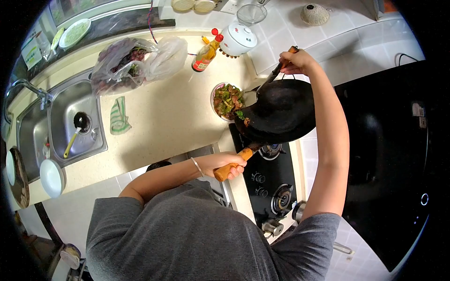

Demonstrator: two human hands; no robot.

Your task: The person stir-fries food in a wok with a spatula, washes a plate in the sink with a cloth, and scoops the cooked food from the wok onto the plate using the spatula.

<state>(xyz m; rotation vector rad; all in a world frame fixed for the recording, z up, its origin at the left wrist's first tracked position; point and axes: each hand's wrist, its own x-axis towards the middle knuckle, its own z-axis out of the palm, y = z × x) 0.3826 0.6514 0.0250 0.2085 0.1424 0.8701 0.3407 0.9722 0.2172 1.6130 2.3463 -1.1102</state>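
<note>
A black wok (286,110) is tilted toward a bowl (213,108) filled with cooked green and brown food (227,99). My left hand (228,165) is wrapped round the wok's wooden handle (227,171). With my right hand (295,61) I grip the spatula (268,80) near its wooden end, above the wok's far side. The spatula's metal blade (250,98) is at the bowl's right edge. A few bits of food (246,121) cling to the wok near its lip.
Behind the bowl stand a sauce bottle (205,55) and a white lidded pot (239,39). Plastic bags (164,58) and a striped cloth (120,116) lie on the counter (161,124). Left is a double sink (70,103); a gas stove (262,180) is below the wok, a dark hood (384,154) at right.
</note>
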